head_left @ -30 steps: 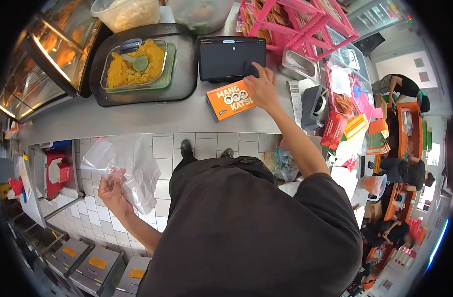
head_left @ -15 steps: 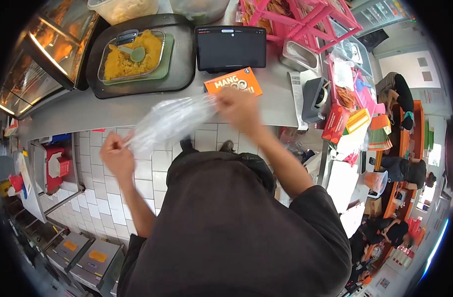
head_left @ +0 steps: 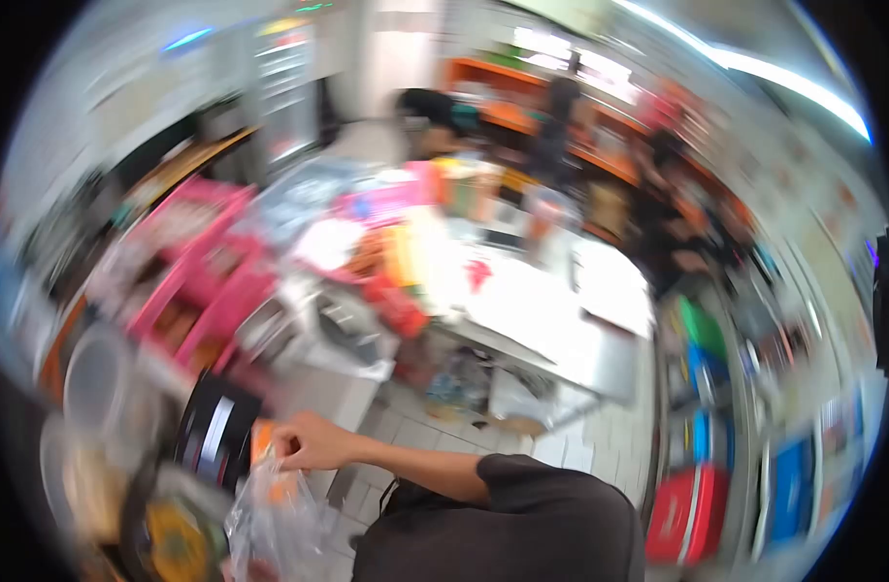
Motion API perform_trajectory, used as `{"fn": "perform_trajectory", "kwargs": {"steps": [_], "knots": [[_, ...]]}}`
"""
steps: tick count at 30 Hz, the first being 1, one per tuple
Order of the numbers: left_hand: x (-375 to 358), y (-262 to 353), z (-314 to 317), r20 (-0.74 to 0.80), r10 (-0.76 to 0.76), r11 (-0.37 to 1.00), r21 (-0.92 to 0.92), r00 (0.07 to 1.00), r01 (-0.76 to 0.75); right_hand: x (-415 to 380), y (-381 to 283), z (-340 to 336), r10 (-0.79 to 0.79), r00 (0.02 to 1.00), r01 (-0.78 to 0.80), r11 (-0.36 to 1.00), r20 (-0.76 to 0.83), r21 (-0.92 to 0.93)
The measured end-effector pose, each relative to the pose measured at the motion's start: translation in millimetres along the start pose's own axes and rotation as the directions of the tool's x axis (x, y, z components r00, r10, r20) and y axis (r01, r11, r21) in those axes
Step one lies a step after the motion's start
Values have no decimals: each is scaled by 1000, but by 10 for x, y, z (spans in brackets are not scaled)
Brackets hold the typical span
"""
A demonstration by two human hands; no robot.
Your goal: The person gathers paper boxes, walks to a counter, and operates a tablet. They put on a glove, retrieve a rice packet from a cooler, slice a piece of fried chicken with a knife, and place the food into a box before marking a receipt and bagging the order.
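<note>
My right hand (head_left: 313, 442) is closed, pinching the top edge of a clear plastic bag (head_left: 284, 519) at the counter's edge. The bag hangs down from those fingers, crumpled and see-through. Low in the view, a small part of my left hand (head_left: 258, 572) shows at the bag's lower end; its fingers are hidden and blurred. Just behind my right hand is the orange box (head_left: 261, 439), largely covered. A dark tablet (head_left: 213, 429) stands beside the box.
Pink baskets (head_left: 197, 281) and a metal container (head_left: 266, 328) occupy the counter's far part. A tub of yellow food (head_left: 178, 538) is at lower left. Across the tiled floor stands a white table (head_left: 522, 315). A red box (head_left: 687, 514) sits at right; blurred people (head_left: 668, 209) are farther back.
My head has turned sharply to the right, blurring the scene. My right hand still holds the bag, which now hangs down instead of stretching across between both hands. My left hand has mostly left the view.
</note>
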State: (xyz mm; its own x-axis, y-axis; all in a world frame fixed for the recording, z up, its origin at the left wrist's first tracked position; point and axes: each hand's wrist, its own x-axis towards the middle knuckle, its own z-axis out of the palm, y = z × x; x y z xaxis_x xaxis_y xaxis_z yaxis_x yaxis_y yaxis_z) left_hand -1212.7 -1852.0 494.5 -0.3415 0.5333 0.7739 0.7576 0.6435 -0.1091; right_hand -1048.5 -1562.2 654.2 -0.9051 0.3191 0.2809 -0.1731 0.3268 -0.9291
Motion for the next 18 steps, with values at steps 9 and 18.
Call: {"fn": "perform_trajectory", "kwargs": {"steps": [9,18], "knots": [[1556,1481,-874,101,376,426,-902,921,-75,-1902,-743,-1344,384,661,-706,608,-645,-362],[1386,2153,-979,602,523,97,-746,603,659,-2649,-1855,-1119,474,608,-718,671,-637,-186]]}}
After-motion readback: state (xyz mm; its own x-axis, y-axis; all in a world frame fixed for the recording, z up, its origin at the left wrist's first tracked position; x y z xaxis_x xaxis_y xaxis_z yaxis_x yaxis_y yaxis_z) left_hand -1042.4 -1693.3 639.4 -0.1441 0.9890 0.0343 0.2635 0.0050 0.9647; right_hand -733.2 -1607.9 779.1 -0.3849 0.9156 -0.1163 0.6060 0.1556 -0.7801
